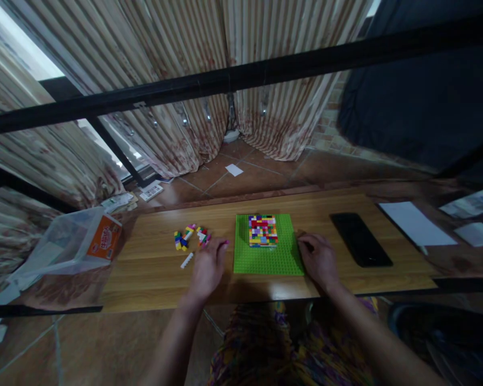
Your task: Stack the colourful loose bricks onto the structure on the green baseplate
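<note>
A green studded baseplate (245,262) lies on the wooden table, bearing a block of multicoloured toy bricks (263,231) built up in its upper middle. To the left of the plate, my left hand (209,271) is closed in a pinch on a small pink toy brick (226,242), held apart from the plate. My right hand (320,260) has its fingers curled at the plate's right edge and appears to hold it there. Loose coloured bricks (181,240) lie in small groups beyond my left hand, and a white strip brick (187,260) rests nearer.
A black phone (361,239) lies on the table (153,284) to the right, with white paper (416,222) beyond it. A clear plastic box (70,236) with an orange label stands off the table's left end. A dark metal bar (241,78) crosses before the curtains.
</note>
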Action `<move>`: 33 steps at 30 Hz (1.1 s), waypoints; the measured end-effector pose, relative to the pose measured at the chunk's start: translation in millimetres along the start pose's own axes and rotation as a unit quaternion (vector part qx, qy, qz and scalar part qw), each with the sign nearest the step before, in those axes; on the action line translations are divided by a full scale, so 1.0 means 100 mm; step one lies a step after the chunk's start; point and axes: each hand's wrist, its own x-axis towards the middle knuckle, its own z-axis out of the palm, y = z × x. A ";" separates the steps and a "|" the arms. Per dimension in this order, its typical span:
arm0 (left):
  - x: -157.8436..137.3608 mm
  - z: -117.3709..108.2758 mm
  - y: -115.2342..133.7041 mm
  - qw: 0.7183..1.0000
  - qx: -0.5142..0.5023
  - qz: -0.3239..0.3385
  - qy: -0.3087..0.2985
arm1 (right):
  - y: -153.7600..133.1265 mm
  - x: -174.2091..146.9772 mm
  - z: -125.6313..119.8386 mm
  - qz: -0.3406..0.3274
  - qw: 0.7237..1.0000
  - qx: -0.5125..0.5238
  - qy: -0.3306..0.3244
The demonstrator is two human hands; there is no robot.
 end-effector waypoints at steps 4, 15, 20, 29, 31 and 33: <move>0.21 0.18 0.42 0.996 -0.040 0.052 -0.058 | 0.00 0.01 0.00 -0.001 1.000 0.006 0.003; 0.54 0.44 0.69 0.993 0.030 0.060 -0.093 | -0.01 0.01 0.00 0.004 1.000 0.009 -0.002; 0.52 0.47 0.62 0.994 0.023 0.078 -0.074 | -0.02 0.01 -0.01 0.002 1.000 0.014 -0.003; 0.43 0.48 0.55 0.993 -0.091 0.051 -0.048 | -0.01 0.01 -0.01 0.011 1.000 0.021 -0.004; 0.40 0.46 0.56 0.988 -0.139 0.039 -0.046 | -0.02 0.02 -0.02 0.019 0.999 0.036 -0.002; 0.37 0.44 0.57 0.982 -0.184 0.025 -0.042 | -0.09 0.02 -0.06 0.042 0.997 0.065 0.004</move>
